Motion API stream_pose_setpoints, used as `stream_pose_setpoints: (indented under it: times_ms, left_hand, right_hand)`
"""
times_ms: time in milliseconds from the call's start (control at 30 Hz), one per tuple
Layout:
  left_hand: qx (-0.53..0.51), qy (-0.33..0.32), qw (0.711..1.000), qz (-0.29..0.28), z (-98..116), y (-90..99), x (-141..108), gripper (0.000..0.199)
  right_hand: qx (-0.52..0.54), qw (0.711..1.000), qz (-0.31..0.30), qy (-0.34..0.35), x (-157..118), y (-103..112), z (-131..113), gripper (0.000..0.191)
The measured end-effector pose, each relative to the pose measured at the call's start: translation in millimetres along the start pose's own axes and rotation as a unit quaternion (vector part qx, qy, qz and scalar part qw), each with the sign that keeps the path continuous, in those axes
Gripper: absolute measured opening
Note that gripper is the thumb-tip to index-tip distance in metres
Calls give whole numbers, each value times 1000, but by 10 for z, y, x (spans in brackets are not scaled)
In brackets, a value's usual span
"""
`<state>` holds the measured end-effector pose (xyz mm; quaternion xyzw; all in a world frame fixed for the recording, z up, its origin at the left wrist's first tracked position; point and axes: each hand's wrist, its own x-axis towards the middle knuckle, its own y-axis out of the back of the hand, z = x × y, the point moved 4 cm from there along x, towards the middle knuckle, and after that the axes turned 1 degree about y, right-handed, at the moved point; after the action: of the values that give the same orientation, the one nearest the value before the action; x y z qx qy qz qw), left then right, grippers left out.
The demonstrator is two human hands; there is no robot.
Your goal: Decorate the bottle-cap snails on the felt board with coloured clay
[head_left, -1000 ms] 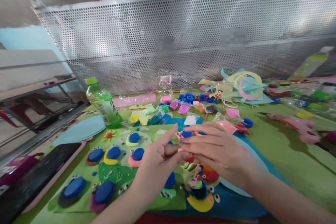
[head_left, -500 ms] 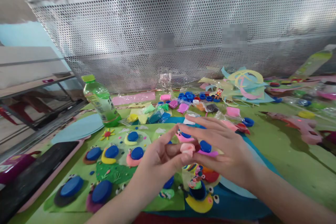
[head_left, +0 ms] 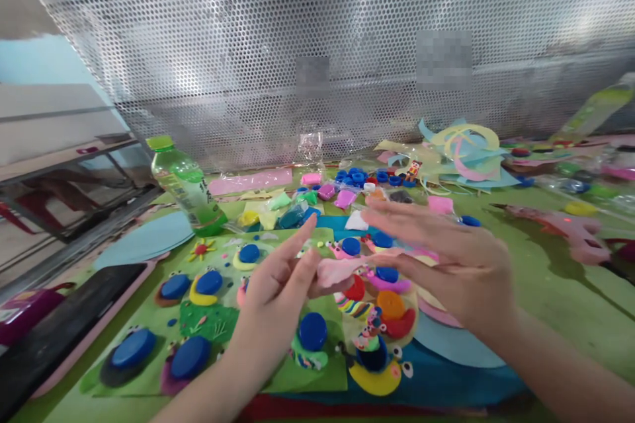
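Observation:
A soft piece of pale pink modelling clay (head_left: pixel 333 272) is stretched between my hands. One end is pinched in the fingers of my left hand (head_left: pixel 280 284). My right hand (head_left: pixel 454 264) holds the drawn-out thin end, its upper fingers extended and slightly blurred. Below lies a green sheet (head_left: pixel 297 380) carrying several snail figures made of clay and bottle caps. Among them are a yellow clay snail (head_left: pixel 374 378) at the front and a blue cap (head_left: pixel 312 331) near my left wrist.
Clay packets such as a purple one (head_left: pixel 346 199) and blue caps (head_left: pixel 353 177) lie behind the sheet. A green bottle (head_left: pixel 186 188) and a black phone (head_left: pixel 74 330) are at left. To the right rests a pink glue gun (head_left: pixel 565 231). A perforated metal panel (head_left: pixel 238 73) stands behind.
My hands have moved apart, and the pink clay has gone from a small lump to a longer stretched strip. The view has shifted slightly.

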<state>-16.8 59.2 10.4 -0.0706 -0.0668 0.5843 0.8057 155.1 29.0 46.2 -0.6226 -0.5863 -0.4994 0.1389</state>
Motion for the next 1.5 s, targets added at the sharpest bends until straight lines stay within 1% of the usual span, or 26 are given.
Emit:
stream_pose_setpoints:
  times_ms: [67,100,133,167,233,300,333,400,467,567,600,667,733,800,833,867,933,967,1000,1100,1200,1267,1333,1400,1467,1500]
  left_hand:
    - [-104,29,993,-49,-19,-67,12,84]
    - [-129,40,988,-80,-22,-109,8,87]
    - [-134,50,984,-110,-25,-148,-2,89]
    - [-128,59,981,-134,-28,-180,-16,90]
    - [-93,67,980,-160,-32,-211,-47,94]
    - [-33,63,987,-145,-28,-193,-66,97]
    - [1,55,989,-134,-20,-176,-71,98]
    - [58,41,990,-118,-3,-144,-75,99]
    - [85,37,990,-110,4,-118,-70,96]
    - [81,21,994,-67,10,-55,-39,78]
    - [65,16,997,-49,9,-34,-26,72]
    - [-11,10,999,-28,5,-17,-5,64]
    - [-114,24,992,-40,-13,-49,4,65]
    - [-185,47,978,-86,-33,-122,-10,67]
    - [-199,60,972,-111,-44,-159,-24,64]
    - [-202,68,968,-135,-51,-189,-42,60]
    - [-172,68,969,-161,-56,-209,-73,58]
    - [-139,61,976,-159,-52,-198,-82,62]
    - [-94,55,982,-154,-46,-181,-89,69]
    - [47,27,990,-128,-4,-129,-91,85]
    - [133,-4,985,-106,45,-121,-94,85]
    - [149,-13,985,-83,60,-125,-110,80]
    - [133,-24,990,-41,70,-113,-136,75]
    - [108,-29,994,-9,71,-92,-161,71]
    - [76,-26,997,-8,63,-71,-166,69]
    - [53,-18,998,-14,54,-58,-158,68]
  right_hand:
    - [-9,999,-13,-30,-4,-11,25,44]
    - [-16,998,-36,-39,-8,-39,31,51]
    - [-20,997,-58,-40,-11,-72,29,52]
    - [-22,996,-73,-35,-12,-103,20,48]
    - [-15,996,-84,-9,-8,-149,-13,31]
    - [-2,996,-90,12,-1,-177,-47,15]
    - [1,995,-96,20,2,-185,-63,12]
    - [2,994,-109,32,5,-192,-93,13]
    - [5,992,-118,42,8,-179,-113,18]
    - [24,992,-114,46,21,-116,-99,22]
    - [30,994,-98,40,29,-77,-79,24]
    - [28,998,-48,11,45,12,-24,31]
    - [8,999,-18,-29,48,61,28,44]
    - [-14,998,-40,-53,37,27,44,58]
    - [-18,997,-62,-52,28,-13,37,60]
    - [-16,996,-80,-39,19,-56,18,54]
    - [-5,995,-99,-2,4,-128,-27,32]
    - [2,995,-100,13,-1,-150,-44,21]
    - [8,995,-98,22,-5,-162,-54,15]
    - [16,995,-93,26,-17,-163,-67,17]
    - [31,995,-93,28,-29,-150,-96,23]
    - [48,995,-90,15,-31,-147,-105,20]
    - [74,994,-81,-8,-24,-137,-93,16]
    - [98,991,-68,-52,-13,-114,-41,15]
    - [111,987,-47,-108,-7,-73,36,22]
    - [110,985,-37,-129,-6,-50,67,30]
